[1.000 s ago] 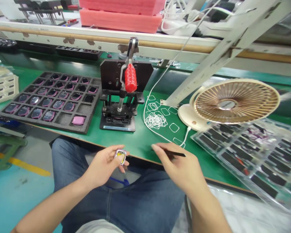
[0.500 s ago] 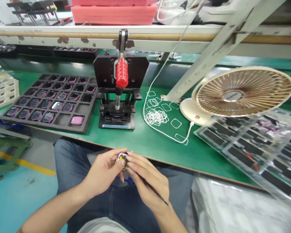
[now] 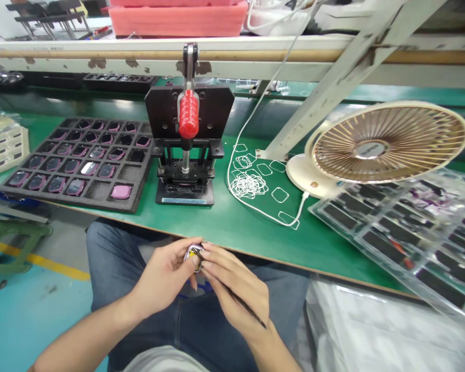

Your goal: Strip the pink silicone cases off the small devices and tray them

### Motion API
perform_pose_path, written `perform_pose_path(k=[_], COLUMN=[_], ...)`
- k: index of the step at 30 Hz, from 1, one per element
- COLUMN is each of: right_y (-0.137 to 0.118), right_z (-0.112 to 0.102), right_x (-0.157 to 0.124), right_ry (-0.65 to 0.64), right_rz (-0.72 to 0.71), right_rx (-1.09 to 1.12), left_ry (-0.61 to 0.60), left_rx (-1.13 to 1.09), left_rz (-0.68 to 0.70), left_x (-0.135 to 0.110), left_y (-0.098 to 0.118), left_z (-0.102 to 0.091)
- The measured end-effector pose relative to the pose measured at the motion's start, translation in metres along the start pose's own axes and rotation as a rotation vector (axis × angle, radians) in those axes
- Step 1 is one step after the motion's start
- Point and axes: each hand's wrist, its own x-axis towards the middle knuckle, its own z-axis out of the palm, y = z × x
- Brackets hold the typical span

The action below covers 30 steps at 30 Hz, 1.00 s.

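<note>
My left hand (image 3: 166,276) is closed around a small watch case (image 3: 191,252) with a yellow inside, held over my lap just below the table edge. My right hand (image 3: 232,287) pinches thin black tweezers (image 3: 245,305), whose tip meets the case. The two hands touch at the fingertips. A black hand press (image 3: 186,150) with a red handle stands on the green table (image 3: 232,227) straight ahead. Beside the press lies a heap of thin white gasket rings (image 3: 249,185).
A black foam tray (image 3: 134,204) holding several pink watch cases sits at the left. A beige desk fan (image 3: 383,142) lies tilted at the right, its white cable crossing the table. Clear plastic trays (image 3: 403,232) with dark parts lie at the right. Pink foam sheets (image 3: 178,18) rest on the upper shelf.
My right hand came in from the table edge with the tweezers and joined my left hand at the watch case. The view shifted slightly.
</note>
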Motion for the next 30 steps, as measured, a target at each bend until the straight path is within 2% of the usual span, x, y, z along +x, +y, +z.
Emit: perform_pose_path(k=[3, 7, 11, 14, 17, 21, 23, 26, 28, 30], right_y=[0.005, 0.012, 0.011, 0.006, 0.003, 0.019, 0.036, 0.061, 0.069, 0.069], right_z=[0.004, 0.011, 0.016, 0.016, 0.005, -0.037, -0.064, -0.095, -0.105, -0.110], right_x=[-0.007, -0.014, -0.018, -0.019, -0.007, 0.042, 0.070, 0.098, 0.103, 0.099], right_ry=[-0.006, 0.082, 0.175, 0.275, 0.433, 0.656, 0.606, 0.373, 0.317, 0.332], right_rz=[-0.053, -0.111, -0.026, 0.075, 0.171, 0.243, 0.296, 0.394, 0.427, 0.445], right_rx=[-0.024, -0.024, 0.005, 0.096, 0.096, -0.222, -0.342, -0.447, -0.511, -0.540], left_ry=[-0.015, -0.074, -0.163, -0.184, -0.182, -0.174, -0.174, -0.177, -0.173, -0.155], left_rx=[-0.057, -0.192, -0.377, -0.500, -0.550, -0.583, -0.588, -0.572, -0.556, -0.540], left_rz=[-0.018, -0.070, -0.134, -0.176, -0.189, -0.203, -0.202, -0.208, -0.220, -0.237], left_x=[0.000, 0.002, 0.003, 0.006, 0.009, 0.010, 0.009, 0.008, 0.007, 0.004], left_y=[-0.001, -0.002, -0.002, -0.002, -0.003, -0.008, -0.011, -0.014, -0.013, -0.012], left_z=[0.000, -0.002, -0.006, -0.009, -0.011, -0.010, -0.009, -0.009, -0.009, -0.010])
